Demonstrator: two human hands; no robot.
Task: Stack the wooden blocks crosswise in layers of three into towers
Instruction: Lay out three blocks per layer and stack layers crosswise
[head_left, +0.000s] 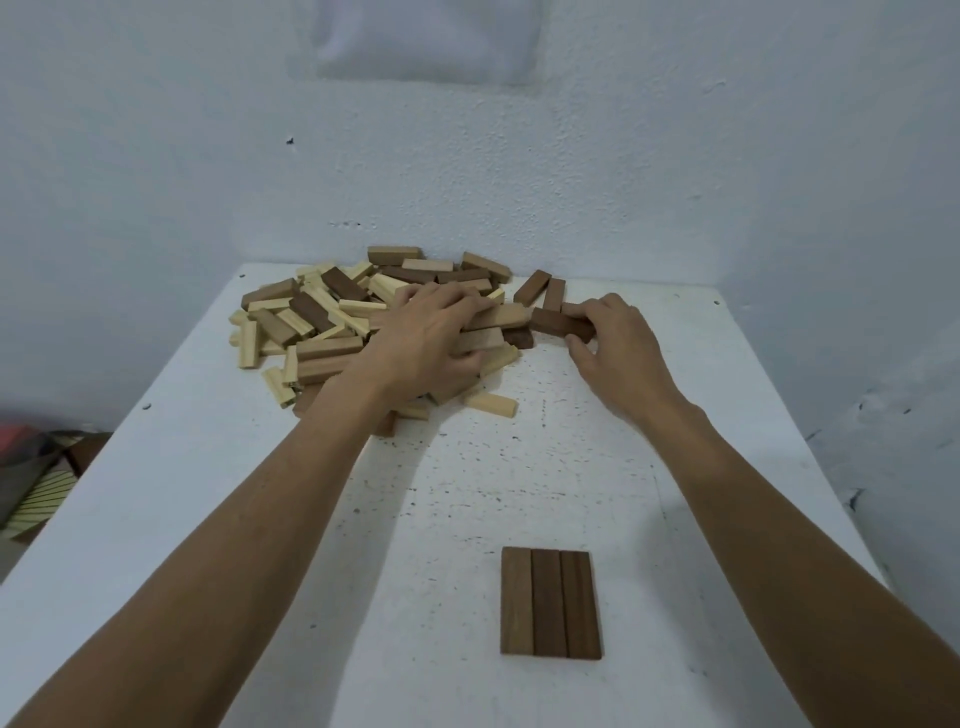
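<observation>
- Base layer (550, 603): I read three dark blocks lying flat, side by side and touching, long sides running away from me. It sits on the near right part of the counter (208, 519), well apart from everything else.
- Counter: white, with dark speckles across the middle.
- Clutter (36, 478): striped and red items lie below the counter's left edge; I cannot tell what they are.
- Left hand (431, 338): it reaches onto the right side of the pile, palm down. The fingers (457, 299) curl over tan blocks (506, 315), with the thumb underneath, so they are clamped on them.
- Right hand (618, 348): it is just right of the pile. The fingers and thumb are clamped on the right end of a dark block (558, 322), which lies level, its left end touching the pile's edge.
- Pile (311, 322): loose pale, tan and dark blocks lie in a heap on the far left part of the counter, up to the wall (519, 171).
- Two dark blocks (543, 290): they lie beside each other beyond the right hand, near the far edge.
</observation>
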